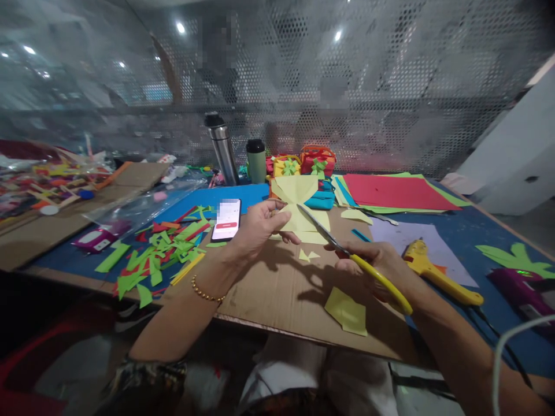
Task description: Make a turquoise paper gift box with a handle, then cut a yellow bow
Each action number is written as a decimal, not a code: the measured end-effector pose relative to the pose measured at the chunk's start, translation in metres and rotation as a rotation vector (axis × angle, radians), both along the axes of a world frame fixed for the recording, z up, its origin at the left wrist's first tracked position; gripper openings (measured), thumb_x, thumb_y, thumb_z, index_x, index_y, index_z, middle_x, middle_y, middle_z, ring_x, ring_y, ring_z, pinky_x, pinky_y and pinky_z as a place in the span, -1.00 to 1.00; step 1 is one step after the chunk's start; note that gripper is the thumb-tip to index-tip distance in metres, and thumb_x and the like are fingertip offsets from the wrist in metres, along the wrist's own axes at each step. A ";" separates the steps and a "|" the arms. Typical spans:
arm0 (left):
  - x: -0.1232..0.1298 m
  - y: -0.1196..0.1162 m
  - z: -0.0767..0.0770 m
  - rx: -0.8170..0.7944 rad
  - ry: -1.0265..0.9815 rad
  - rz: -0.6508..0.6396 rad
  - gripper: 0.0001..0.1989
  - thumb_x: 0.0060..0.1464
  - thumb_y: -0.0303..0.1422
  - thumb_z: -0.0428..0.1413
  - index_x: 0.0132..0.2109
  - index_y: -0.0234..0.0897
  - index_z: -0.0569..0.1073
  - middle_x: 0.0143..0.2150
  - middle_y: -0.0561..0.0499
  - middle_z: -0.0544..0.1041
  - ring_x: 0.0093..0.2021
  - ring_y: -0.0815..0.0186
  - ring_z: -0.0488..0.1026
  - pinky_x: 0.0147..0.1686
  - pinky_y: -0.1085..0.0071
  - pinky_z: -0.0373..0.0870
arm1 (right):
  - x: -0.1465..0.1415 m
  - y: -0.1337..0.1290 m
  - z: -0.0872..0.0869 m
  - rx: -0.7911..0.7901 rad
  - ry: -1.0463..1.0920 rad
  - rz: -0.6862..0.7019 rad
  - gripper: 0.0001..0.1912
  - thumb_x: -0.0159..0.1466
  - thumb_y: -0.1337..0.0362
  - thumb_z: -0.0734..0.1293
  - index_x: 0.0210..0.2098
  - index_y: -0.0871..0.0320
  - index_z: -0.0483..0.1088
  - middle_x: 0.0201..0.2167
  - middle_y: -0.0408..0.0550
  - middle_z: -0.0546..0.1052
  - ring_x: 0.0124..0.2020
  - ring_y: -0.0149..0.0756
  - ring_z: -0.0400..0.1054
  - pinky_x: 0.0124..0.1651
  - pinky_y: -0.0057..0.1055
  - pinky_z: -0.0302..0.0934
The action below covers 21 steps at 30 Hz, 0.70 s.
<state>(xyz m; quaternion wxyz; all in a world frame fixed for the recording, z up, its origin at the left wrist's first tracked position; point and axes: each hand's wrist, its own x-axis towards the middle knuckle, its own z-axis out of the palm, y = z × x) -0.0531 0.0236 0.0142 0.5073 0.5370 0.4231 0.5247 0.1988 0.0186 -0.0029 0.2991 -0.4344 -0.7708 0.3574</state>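
Note:
My left hand (264,226) pinches the left edge of a pale yellow paper (299,193) that is cut narrow at its middle. Yellow-handled scissors (377,277) are in my right hand (368,263), fingers wrapped round the handles. The blades point up and left, with their tips at the narrow part of the paper. Beneath lies a cardboard sheet (269,294) with small yellow scraps (309,255) and larger yellow pieces (347,312) on it.
Left are a phone (226,219) and green and red paper strips (156,260). A steel flask (222,150), a green bottle (256,162) and small paper baskets (318,162) stand behind. Right are red sheets (399,192), a yellow glue gun (437,277) and a purple device (520,294).

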 end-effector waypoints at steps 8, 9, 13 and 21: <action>-0.008 -0.004 0.009 0.047 0.219 0.009 -0.70 -0.01 -0.18 0.35 -0.46 -0.25 0.46 -0.50 0.03 0.46 -0.47 0.34 0.50 -0.52 0.46 0.31 | 0.000 -0.001 0.003 -0.038 0.013 -0.014 -0.41 0.08 -0.28 0.48 -0.26 0.12 0.75 -0.47 -0.01 0.58 -0.45 -0.24 0.36 -0.48 -0.41 0.23; -0.009 -0.003 0.010 0.067 0.238 0.021 -0.68 0.00 -0.17 0.35 -0.49 -0.24 0.45 -0.52 0.05 0.42 -0.48 0.36 0.45 -0.52 0.47 0.29 | 0.000 0.000 0.003 -0.040 0.019 -0.023 -0.39 0.07 -0.29 0.48 -0.25 0.13 0.75 -0.46 0.01 0.59 -0.43 -0.21 0.39 -0.47 -0.41 0.25; -0.015 0.003 0.010 0.126 0.254 0.079 -0.71 0.03 -0.20 0.30 -0.51 -0.26 0.48 -0.56 0.09 0.31 -0.53 0.44 0.22 -0.51 0.45 0.15 | -0.001 0.001 0.004 -0.073 0.028 -0.013 -0.30 -0.01 -0.34 0.50 -0.25 0.18 0.74 -0.48 0.02 0.60 -0.45 -0.18 0.43 -0.46 -0.40 0.28; -0.019 0.006 0.011 0.030 0.188 0.075 -0.73 -0.17 -0.22 0.38 -0.52 -0.29 0.51 -0.60 0.15 0.25 -0.57 0.49 0.06 -0.53 0.42 -0.07 | 0.003 0.004 -0.003 -0.078 0.020 0.029 -0.21 0.01 -0.37 0.48 -0.11 0.19 0.73 -0.48 0.00 0.59 -0.47 -0.20 0.41 -0.44 -0.37 0.30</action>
